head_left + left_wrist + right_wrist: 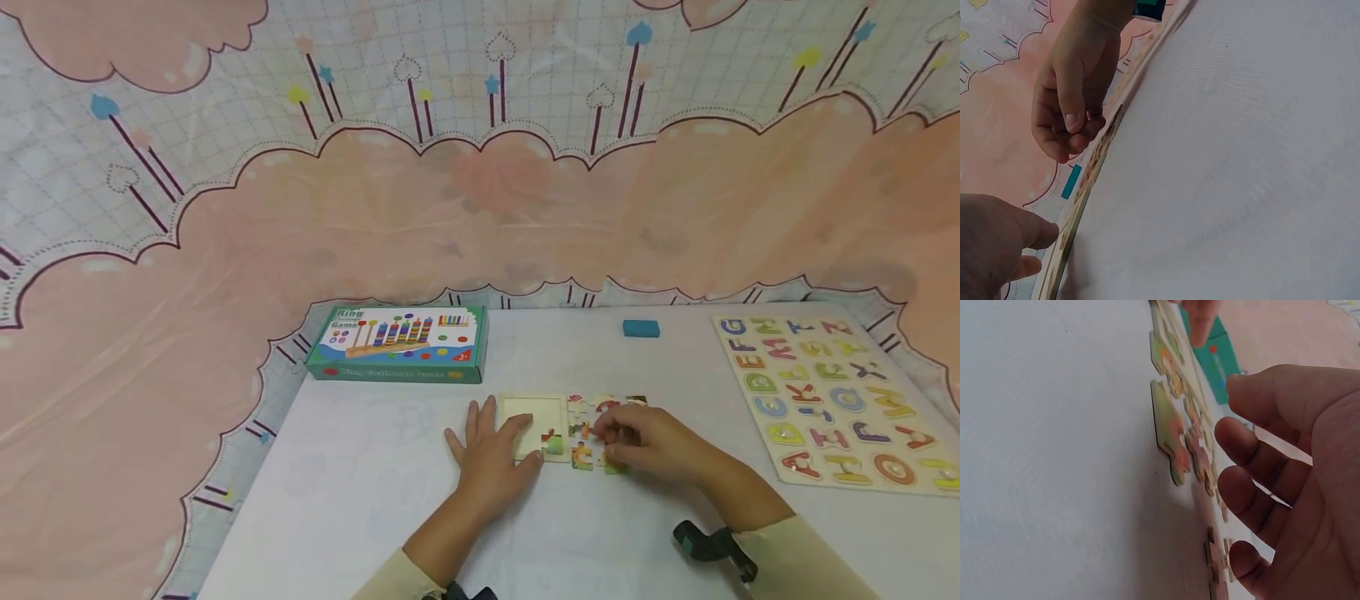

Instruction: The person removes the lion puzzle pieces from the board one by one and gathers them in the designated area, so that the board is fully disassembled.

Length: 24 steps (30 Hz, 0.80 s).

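My left hand [489, 462] rests on the left side of a small wooden puzzle tray [546, 412], fingers spread, thumb at its lower edge. In the tray's lower right corner lies one picture piece [552, 442]; bare wood shows elsewhere. Against the tray's right side, loose jigsaw pieces [582, 456] lie in a loose block. Over these pieces hovers my right hand [660, 443], its fingers loosely bent. The right wrist view shows nothing between the thumb and fingers, with the green and orange pieces [1166, 419] flat on the table beyond them.
A green ring game box [397, 346] lies at the back left. Behind the puzzle sits a small blue block [641, 328]. A large alphabet board [840, 400] takes up the right side of the white table [337, 500]. A patterned cloth [525, 208] hangs behind.
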Available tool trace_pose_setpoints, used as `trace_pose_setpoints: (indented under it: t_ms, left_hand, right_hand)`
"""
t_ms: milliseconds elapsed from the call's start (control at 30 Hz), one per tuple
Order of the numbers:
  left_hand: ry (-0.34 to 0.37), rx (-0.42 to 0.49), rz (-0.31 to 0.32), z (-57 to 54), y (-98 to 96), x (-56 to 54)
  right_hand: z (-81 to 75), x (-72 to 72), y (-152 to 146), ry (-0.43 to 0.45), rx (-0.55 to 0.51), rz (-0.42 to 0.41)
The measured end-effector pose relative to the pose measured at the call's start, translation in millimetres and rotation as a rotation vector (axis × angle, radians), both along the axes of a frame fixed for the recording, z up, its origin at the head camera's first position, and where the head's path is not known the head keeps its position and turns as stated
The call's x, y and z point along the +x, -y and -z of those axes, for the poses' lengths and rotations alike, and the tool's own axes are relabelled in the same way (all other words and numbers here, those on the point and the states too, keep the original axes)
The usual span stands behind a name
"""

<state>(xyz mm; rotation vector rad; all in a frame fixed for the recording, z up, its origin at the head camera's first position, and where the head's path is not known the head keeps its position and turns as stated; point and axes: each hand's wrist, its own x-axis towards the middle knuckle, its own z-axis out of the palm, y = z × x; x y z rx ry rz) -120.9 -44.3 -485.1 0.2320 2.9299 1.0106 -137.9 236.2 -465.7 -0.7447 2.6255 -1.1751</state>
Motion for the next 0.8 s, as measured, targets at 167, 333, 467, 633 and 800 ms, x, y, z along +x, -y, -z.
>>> trace_pose_setpoints:
  t_ms: [167,333,467,633,800]
  left_hand:
    - [-0.008,-0.011,0.022,-0.9,-8.6,-2.5]
    - [-0.006,-0.012,0.016,0.8,-12.5,-1.8]
    - [-0.011,-0.011,0.01,1.1,-12.9,-0.7]
    - [-0.001,-0.015,0.015,1.7,-12.3,-1.4]
    - [-0.002,-0.019,0.013,3.4,-11.2,-2.2]
  right_hand:
    - [3.2,-4.3,5,-0.036,-0.041,-0.055]
    - [-0.8,-10.2,16,-0.016,-0.029,-0.054]
    - [-6.5,-15.5,28,0.02,0.02,-0.034]
    - [-9.5,-23.6,44,-0.012,0.076,-0.051]
    - [-10.7,-29.5,58,-0.003,0.131,-0.081]
